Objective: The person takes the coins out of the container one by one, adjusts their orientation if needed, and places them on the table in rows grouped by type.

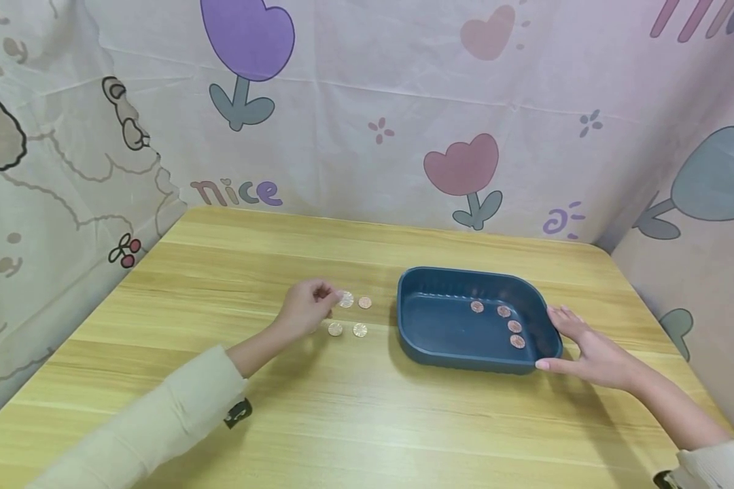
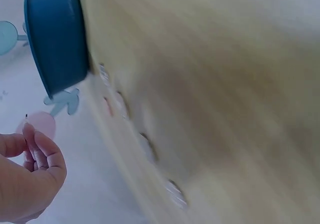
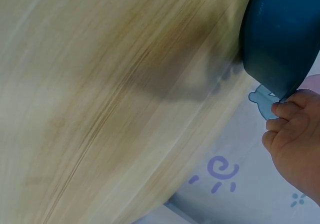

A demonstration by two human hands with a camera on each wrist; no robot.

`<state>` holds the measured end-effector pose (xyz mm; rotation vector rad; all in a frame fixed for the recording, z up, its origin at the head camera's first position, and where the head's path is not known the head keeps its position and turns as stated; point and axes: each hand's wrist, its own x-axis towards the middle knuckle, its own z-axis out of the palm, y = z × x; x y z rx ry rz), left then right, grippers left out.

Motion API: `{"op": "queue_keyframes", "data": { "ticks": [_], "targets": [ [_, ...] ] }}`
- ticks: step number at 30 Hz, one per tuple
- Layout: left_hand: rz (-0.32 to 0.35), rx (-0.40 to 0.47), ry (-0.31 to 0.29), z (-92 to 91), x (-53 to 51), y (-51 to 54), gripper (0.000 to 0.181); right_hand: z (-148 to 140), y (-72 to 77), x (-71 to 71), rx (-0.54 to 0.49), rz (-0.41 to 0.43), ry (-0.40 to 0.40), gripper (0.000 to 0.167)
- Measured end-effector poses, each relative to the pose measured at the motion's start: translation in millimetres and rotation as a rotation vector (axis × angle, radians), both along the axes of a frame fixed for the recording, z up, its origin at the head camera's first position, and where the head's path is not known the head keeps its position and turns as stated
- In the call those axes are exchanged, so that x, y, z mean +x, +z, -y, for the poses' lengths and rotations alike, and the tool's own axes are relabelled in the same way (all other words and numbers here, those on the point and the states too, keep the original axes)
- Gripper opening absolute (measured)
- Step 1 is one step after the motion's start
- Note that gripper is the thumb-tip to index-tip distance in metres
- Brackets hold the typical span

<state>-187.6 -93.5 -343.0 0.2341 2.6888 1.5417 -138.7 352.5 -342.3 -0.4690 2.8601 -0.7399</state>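
Observation:
My left hand (image 1: 306, 309) pinches a silver coin (image 1: 346, 299) between thumb and fingertips, above the table. In the left wrist view that hand (image 2: 32, 176) shows thumb and forefinger together, the coin barely visible edge-on. A copper coin (image 1: 365, 303) lies just right of it, and two pale coins, one left (image 1: 335, 329) and one right (image 1: 359, 330), lie nearer the front. My right hand (image 1: 590, 350) grips the right end of a dark blue rectangular container (image 1: 465, 362), thumb at its front corner. Several copper coins, one of them nearest the middle (image 1: 477, 307), lie inside.
The wood-grain table (image 1: 342, 421) carries everything. In the left wrist view, more coins, such as a silver one (image 2: 176, 193), lie in a row on it. A printed cloth (image 1: 355, 156) with flowers hangs behind and at both sides.

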Motion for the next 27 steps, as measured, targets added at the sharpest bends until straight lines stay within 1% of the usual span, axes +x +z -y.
{"op": "queue_keyframes", "data": {
  "ticks": [3, 7, 10, 15, 18, 20, 23, 25, 27],
  "targets": [
    [0.01, -0.015, 0.025, 14.4, 2.1, -2.8, 0.018, 0, 1.0, -0.2, 0.0, 0.002, 0.0, 0.099],
    [-0.016, -0.049, 0.035, 32.4, 4.0, -6.7, 0.019, 0, 2.0, -0.1, 0.002, 0.01, -0.004, 0.099],
    [-0.02, -0.065, 0.045, 46.6, 6.0, -10.4, 0.02, 1, 1.8, -0.1, 0.009, 0.01, -0.006, 0.099],
    [-0.017, -0.129, 0.073, 72.0, 7.1, -17.8, 0.021, 1, 0.9, -0.4, 0.011, 0.004, -0.002, 0.099],
    [-0.013, -0.172, 0.075, 85.6, 6.5, -21.5, 0.022, 0, 0.4, -0.4, 0.009, 0.002, 0.0, 0.099],
    [0.001, -0.201, 0.069, 93.3, 5.9, -23.5, 0.021, 0, 0.0, -0.3, 0.008, 0.001, 0.002, 0.099],
    [0.05, -0.253, 0.062, 102.3, 5.9, -25.6, 0.022, 0, -0.3, -0.3, 0.011, 0.0, 0.002, 0.099],
    [0.08, -0.286, 0.042, 107.2, 6.3, -26.1, 0.021, 0, 0.0, -0.4, 0.012, -0.001, 0.003, 0.099],
    [0.121, -0.312, 0.032, 111.2, 6.1, -27.1, 0.025, 0, 0.3, -0.5, 0.013, -0.003, 0.004, 0.099]
  ]
}}
